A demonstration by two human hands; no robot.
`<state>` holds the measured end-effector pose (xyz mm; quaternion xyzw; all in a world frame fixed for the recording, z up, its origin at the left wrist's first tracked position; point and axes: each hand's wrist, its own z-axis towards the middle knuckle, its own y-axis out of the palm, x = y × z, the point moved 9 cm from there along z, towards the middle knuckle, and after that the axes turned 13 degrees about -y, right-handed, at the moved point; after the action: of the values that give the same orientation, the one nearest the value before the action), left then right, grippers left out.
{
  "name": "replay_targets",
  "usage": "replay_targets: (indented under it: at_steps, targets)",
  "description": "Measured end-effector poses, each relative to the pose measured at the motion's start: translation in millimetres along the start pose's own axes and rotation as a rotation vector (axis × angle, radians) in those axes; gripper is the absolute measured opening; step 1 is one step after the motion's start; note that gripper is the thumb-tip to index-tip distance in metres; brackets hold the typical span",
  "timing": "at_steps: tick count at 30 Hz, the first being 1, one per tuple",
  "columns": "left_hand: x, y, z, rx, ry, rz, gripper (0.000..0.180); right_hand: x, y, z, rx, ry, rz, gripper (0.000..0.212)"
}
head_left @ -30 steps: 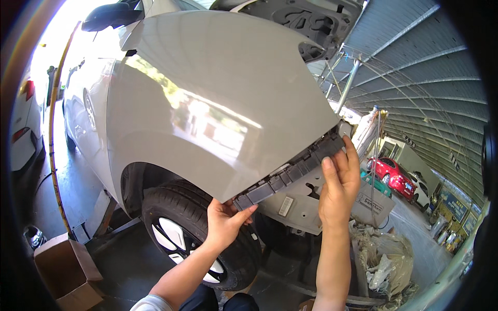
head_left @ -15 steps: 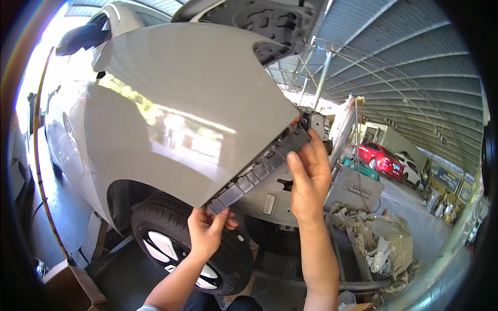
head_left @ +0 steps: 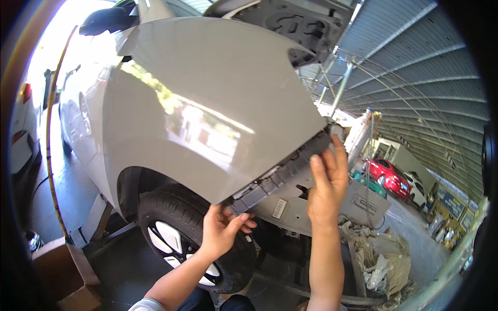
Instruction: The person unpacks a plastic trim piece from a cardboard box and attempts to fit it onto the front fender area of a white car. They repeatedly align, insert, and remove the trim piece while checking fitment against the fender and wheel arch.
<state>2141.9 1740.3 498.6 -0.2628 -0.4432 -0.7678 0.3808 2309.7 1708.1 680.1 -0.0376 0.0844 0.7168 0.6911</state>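
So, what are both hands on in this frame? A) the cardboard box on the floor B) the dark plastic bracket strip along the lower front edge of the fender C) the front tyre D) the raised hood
B: the left hand grips the lower end of the dark bracket strip and the right hand presses its upper end, under the edge of the grey fender.

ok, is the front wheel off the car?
No, the wheel sits mounted in the arch below the fender.
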Motion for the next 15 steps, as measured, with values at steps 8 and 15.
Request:
replay_targets:
  at_steps: [8, 15]
  targets:
    - [0.8, -2.3, 2.2, 0.004, -0.029, 0.004, 0.044, -1.5, 0.8, -2.7, -0.006, 0.007, 0.018, 0.053]
    - [0.4, -0.2, 5.3, 0.046, -0.031, 0.069, 0.049, -0.1, -3.0, -1.5, 0.005, 0.007, 0.045, 0.055]
